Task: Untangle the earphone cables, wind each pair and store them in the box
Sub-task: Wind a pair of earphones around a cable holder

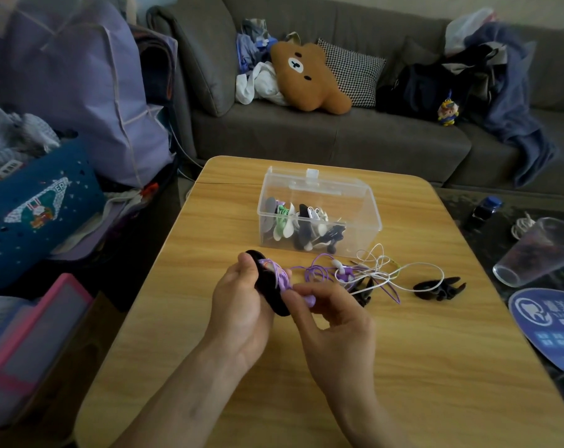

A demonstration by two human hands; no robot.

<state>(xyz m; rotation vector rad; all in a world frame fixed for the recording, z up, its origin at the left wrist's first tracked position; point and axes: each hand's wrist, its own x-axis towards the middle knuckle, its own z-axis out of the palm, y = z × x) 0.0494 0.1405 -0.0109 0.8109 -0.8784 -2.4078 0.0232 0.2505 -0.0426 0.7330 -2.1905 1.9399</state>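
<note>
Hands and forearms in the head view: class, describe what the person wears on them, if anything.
Both the left hand and the right hand are bare: no gloves, rings, watch or bracelet visible. Both forearms are uncovered as far as the frame shows; no sleeve is visible.

View: I have one only, a wide-angle camera worn on the head.
Facing: it looks forward and down across the light wooden table (pixel 403 367).
Nearness: my two forearms enter from the bottom edge, close under the lens.
Far edge: the grey fabric sofa (pixel 306 137) fills the top.
</note>
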